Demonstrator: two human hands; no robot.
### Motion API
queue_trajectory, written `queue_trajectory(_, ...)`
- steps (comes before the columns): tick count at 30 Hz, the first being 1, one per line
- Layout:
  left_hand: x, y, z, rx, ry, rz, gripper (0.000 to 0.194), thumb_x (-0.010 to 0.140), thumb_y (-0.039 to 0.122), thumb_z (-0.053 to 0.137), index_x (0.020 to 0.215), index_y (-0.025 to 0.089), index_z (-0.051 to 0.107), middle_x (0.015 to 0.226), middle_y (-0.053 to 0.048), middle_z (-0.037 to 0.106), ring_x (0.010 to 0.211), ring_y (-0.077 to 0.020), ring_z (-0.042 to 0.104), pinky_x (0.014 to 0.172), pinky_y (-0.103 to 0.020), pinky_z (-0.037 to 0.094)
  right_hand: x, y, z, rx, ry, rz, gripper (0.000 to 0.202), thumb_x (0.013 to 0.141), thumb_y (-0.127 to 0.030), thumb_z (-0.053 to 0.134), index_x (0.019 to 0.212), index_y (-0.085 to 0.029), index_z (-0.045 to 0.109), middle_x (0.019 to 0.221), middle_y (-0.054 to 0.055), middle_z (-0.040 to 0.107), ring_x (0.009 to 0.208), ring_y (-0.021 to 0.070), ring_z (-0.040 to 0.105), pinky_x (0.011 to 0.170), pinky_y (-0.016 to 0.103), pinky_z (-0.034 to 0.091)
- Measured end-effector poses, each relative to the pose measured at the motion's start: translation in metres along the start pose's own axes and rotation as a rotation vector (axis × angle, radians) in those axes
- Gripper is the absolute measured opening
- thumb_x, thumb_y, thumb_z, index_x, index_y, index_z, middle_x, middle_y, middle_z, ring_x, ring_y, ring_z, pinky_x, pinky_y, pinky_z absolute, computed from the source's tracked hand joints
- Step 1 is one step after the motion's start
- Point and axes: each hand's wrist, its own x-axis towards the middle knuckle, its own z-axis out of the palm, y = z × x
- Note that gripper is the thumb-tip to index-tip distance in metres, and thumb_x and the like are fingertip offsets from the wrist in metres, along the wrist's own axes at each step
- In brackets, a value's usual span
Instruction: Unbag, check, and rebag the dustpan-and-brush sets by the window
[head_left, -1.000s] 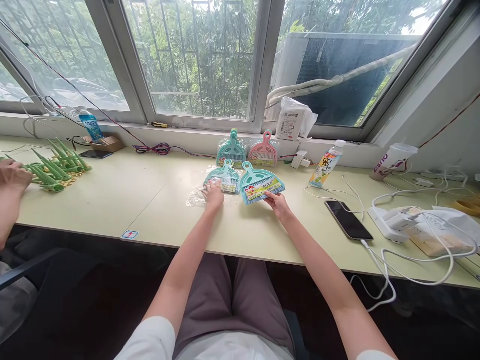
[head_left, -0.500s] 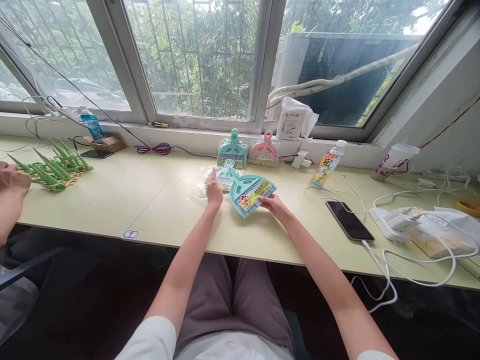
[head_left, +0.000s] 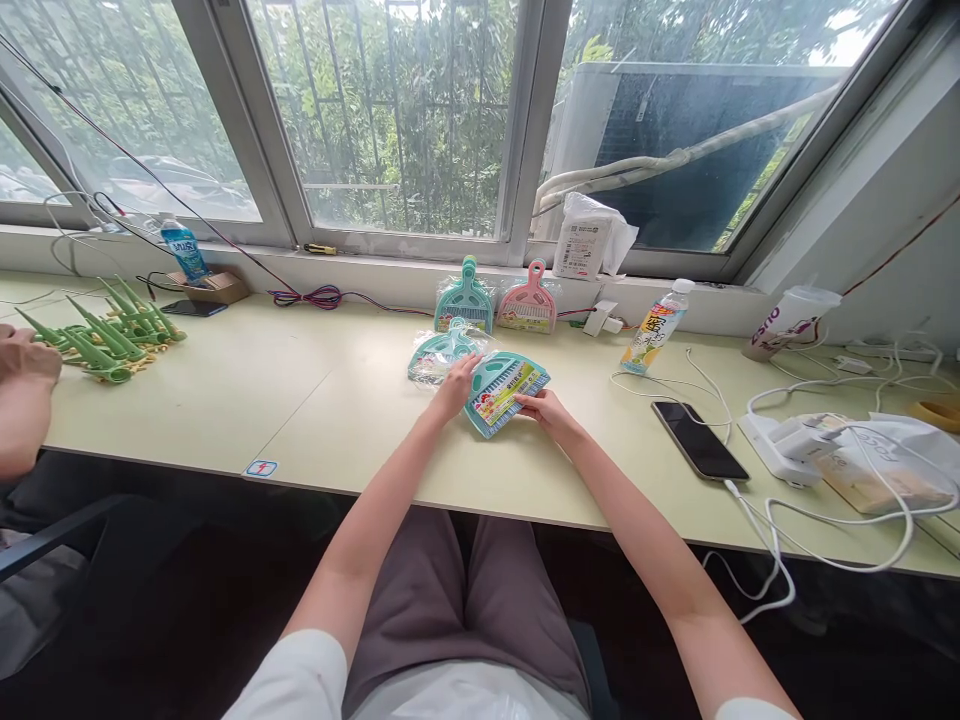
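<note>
A teal dustpan (head_left: 491,372) with a small brush nested in it and a yellow-green label is held tilted over the desk. My left hand (head_left: 455,388) is closed around its handle end, hiding most of the handle. At the lower right edge, my right hand (head_left: 545,410) pinches it, thumb over the label and the other fingers partly hidden behind. Just behind my left hand, a second teal dustpan set (head_left: 433,358) lies in clear plastic wrap. Farther back, a wrapped teal dustpan set (head_left: 465,302) and a wrapped pink dustpan set (head_left: 528,306) lean upright at the sill.
On the right are a drink bottle (head_left: 657,328), a phone (head_left: 700,441), a power strip (head_left: 780,450) with white cables, and a plastic cup (head_left: 791,322). To the left, green spiky plastic parts (head_left: 112,335) lie near another person's hand (head_left: 28,365).
My left hand has moved right, from over the wrapped dustpan set onto the handle of the held dustpan. The plastic wrap behind has settled flatter. My right hand stays in place.
</note>
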Motion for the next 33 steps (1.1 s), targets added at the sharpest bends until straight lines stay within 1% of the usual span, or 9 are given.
queue_trajectory(5, -0.005, 0.016, 0.001, 0.115, -0.044, 0.215, 0.044, 0.092, 0.022, 0.039, 0.135, 0.023, 0.048, 0.146, -0.007, 0.043, 0.138, -0.021, 0.034, 0.115, -0.043, 0.025, 0.001, 0.002, 0.001, 0.049, -0.027, -0.057, 0.035, 0.062, -0.025, 0.083, 0.093, -0.014, 0.071, 0.103, 0.009, 0.072, 0.095, 0.0251, 0.068, 0.09, 0.04, 0.056)
queue_trajectory(8, -0.008, 0.026, 0.001, 0.23, 0.074, 0.256, 0.045, 0.094, 0.029, 0.04, 0.139, 0.026, 0.043, 0.15, -0.007, 0.036, 0.144, -0.0226, 0.021, 0.118, -0.047, 0.011, 0.001, 0.001, 0.001, 0.101, 0.015, -0.107, 0.035, 0.062, -0.026, 0.083, 0.093, -0.015, 0.07, 0.105, 0.008, 0.072, 0.099, 0.0257, 0.067, 0.093, 0.041, 0.055)
queue_trajectory(10, -0.01, 0.032, 0.0, 0.247, 0.265, 0.198, 0.047, 0.095, 0.033, 0.04, 0.141, 0.028, 0.038, 0.154, -0.006, 0.029, 0.146, -0.0236, 0.012, 0.118, -0.05, 0.003, 0.001, 0.0, 0.0, 0.131, 0.034, -0.134, 0.034, 0.063, -0.027, 0.083, 0.093, -0.016, 0.071, 0.104, 0.007, 0.072, 0.101, 0.0256, 0.066, 0.095, 0.04, 0.054)
queue_trajectory(13, -0.009, 0.033, -0.003, 0.11, 0.558, 0.016, 0.065, 0.09, 0.043, 0.051, 0.147, 0.029, 0.024, 0.159, -0.007, 0.013, 0.147, -0.0262, 0.0, 0.118, -0.05, 0.005, 0.001, -0.002, -0.001, 0.172, 0.04, -0.158, 0.035, 0.062, -0.028, 0.083, 0.093, -0.016, 0.071, 0.104, 0.005, 0.072, 0.103, 0.025, 0.065, 0.096, 0.039, 0.053)
queue_trajectory(16, -0.004, 0.025, -0.006, -0.18, 0.635, -0.173, 0.094, 0.078, 0.048, 0.068, 0.15, 0.03, 0.01, 0.16, -0.009, 0.002, 0.146, -0.0278, -0.004, 0.117, -0.046, 0.015, 0.0, -0.003, -0.001, 0.186, 0.033, -0.169, 0.037, 0.061, -0.028, 0.084, 0.093, -0.016, 0.071, 0.104, 0.005, 0.072, 0.103, 0.025, 0.065, 0.097, 0.038, 0.053)
queue_trajectory(19, 0.002, 0.015, -0.005, -0.615, 0.473, -0.322, 0.093, 0.076, 0.045, 0.071, 0.149, 0.028, 0.015, 0.157, -0.011, 0.019, 0.144, -0.0266, 0.019, 0.113, -0.04, 0.028, -0.001, -0.002, 0.001, 0.176, 0.024, -0.177, 0.037, 0.061, -0.03, 0.084, 0.093, -0.016, 0.071, 0.103, 0.006, 0.073, 0.104, 0.0256, 0.066, 0.097, 0.04, 0.053)
queue_trajectory(23, 0.004, 0.01, -0.002, -1.016, 0.102, -0.402, 0.066, 0.079, 0.042, 0.068, 0.137, 0.022, 0.044, 0.132, -0.01, 0.056, 0.124, -0.026, 0.052, 0.105, -0.041, 0.041, -0.001, -0.001, 0.003, 0.177, 0.023, -0.195, 0.036, 0.062, -0.03, 0.083, 0.093, -0.016, 0.07, 0.103, 0.006, 0.073, 0.103, 0.0254, 0.066, 0.096, 0.04, 0.054)
queue_trajectory(27, -0.001, 0.014, 0.003, -1.066, -0.062, -0.353, 0.058, 0.079, 0.038, 0.07, 0.132, 0.025, 0.051, 0.121, -0.006, 0.064, 0.115, -0.0246, 0.058, 0.101, -0.041, 0.045, 0.0, -0.001, 0.003, 0.195, 0.062, -0.212, 0.035, 0.064, -0.029, 0.082, 0.094, -0.018, 0.069, 0.103, 0.004, 0.072, 0.102, 0.0232, 0.067, 0.094, 0.037, 0.055)
queue_trajectory(33, -0.004, 0.017, 0.007, -1.041, -0.111, -0.352, 0.059, 0.078, 0.037, 0.07, 0.133, 0.026, 0.05, 0.122, -0.006, 0.064, 0.117, -0.0268, 0.057, 0.103, -0.045, 0.043, 0.001, 0.0, 0.001, 0.193, 0.082, -0.203, 0.032, 0.066, -0.026, 0.081, 0.094, -0.017, 0.068, 0.105, 0.005, 0.072, 0.101, 0.0226, 0.067, 0.094, 0.036, 0.055)
